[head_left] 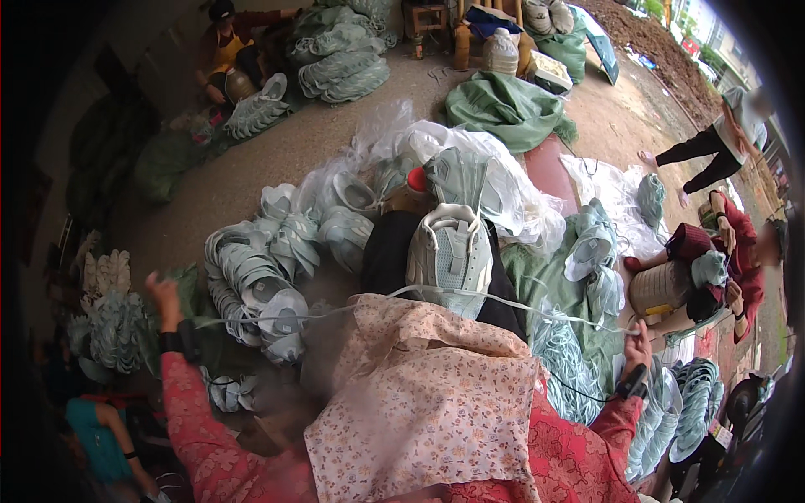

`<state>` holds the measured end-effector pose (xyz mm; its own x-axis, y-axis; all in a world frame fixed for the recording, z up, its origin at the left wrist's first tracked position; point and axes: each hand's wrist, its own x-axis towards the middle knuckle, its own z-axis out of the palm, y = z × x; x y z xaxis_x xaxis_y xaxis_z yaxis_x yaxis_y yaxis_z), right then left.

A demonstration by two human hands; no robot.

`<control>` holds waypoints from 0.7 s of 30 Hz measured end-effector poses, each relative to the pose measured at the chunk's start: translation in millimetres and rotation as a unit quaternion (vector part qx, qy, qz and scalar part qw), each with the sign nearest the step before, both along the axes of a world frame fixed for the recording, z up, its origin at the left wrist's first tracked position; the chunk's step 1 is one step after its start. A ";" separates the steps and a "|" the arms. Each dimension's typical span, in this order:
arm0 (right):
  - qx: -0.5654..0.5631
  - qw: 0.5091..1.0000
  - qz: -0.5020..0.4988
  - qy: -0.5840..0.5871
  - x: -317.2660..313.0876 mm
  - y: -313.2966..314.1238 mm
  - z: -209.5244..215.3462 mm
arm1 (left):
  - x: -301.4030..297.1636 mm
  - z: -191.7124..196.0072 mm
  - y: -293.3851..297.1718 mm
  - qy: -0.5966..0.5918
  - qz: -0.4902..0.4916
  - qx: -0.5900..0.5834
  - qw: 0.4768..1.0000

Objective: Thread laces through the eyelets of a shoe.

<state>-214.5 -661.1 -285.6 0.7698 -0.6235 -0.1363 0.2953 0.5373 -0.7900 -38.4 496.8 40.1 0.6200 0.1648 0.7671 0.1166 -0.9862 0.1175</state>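
A pale grey-green shoe upper (453, 251) rests on my lap, toe end away from me, over a patterned apron (419, 377). A pale shoelace (511, 303) runs across its near end and stretches far out to both sides. At the right, my right hand (639, 342) is closed, pinching one end of the lace. Out at the left, my left hand (164, 298) is raised with the lace's other side reaching toward it; its fingers are small and somewhat blurred, but look closed on the lace. Another shoe upper (459, 172) lies just beyond the one on my lap.
Stacked uppers (251, 277) lie to my left. A bundle of pale laces (566, 360) hangs at my right, near more uppers (594, 243). Clear plastic sheeting (520, 197) and a green sack (503, 109) lie ahead. Several other people are around, one in red (738, 251) close at right.
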 end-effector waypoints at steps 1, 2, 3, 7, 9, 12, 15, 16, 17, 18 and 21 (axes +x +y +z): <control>-0.056 0.997 0.040 0.019 0.8 13.2 62.3 | 51.8 -117.3 -91.1 0.150 -0.058 -0.426 0.890; -0.038 0.993 0.110 0.007 28.8 31.1 83.4 | 60.8 -135.8 -129.0 0.137 -0.160 -0.432 0.877; 0.014 0.986 0.167 0.001 35.7 27.2 100.4 | 99.2 -149.0 -224.5 0.251 -0.268 -0.409 0.835; -0.219 0.932 0.238 0.166 126.4 219.0 202.0 | 71.6 -87.1 -440.3 0.386 -0.389 -0.507 0.665; -0.290 0.885 0.335 0.141 144.6 268.6 214.8 | 63.9 -85.8 -501.4 0.425 -0.441 -0.504 0.609; -0.431 0.811 0.390 0.072 149.6 318.8 211.4 | 40.9 -79.9 -550.2 0.463 -0.441 -0.486 0.595; -0.450 0.800 0.384 0.100 149.4 324.0 215.7 | 29.9 -91.7 -567.5 0.437 -0.475 -0.347 0.680; -0.442 0.805 0.379 0.116 148.2 324.2 217.7 | 26.6 -92.8 -570.4 0.434 -0.476 -0.368 0.670; -0.442 0.805 0.379 0.114 146.4 326.0 223.2 | 24.6 -94.6 -570.4 0.431 -0.476 -0.389 0.660; -0.415 0.799 0.413 0.138 143.1 328.4 231.7 | 24.1 -100.2 -567.4 0.417 -0.483 -0.375 0.672; -0.376 0.797 0.450 0.142 139.0 337.3 232.0 | 20.4 -115.7 -560.2 0.368 -0.491 -0.386 0.689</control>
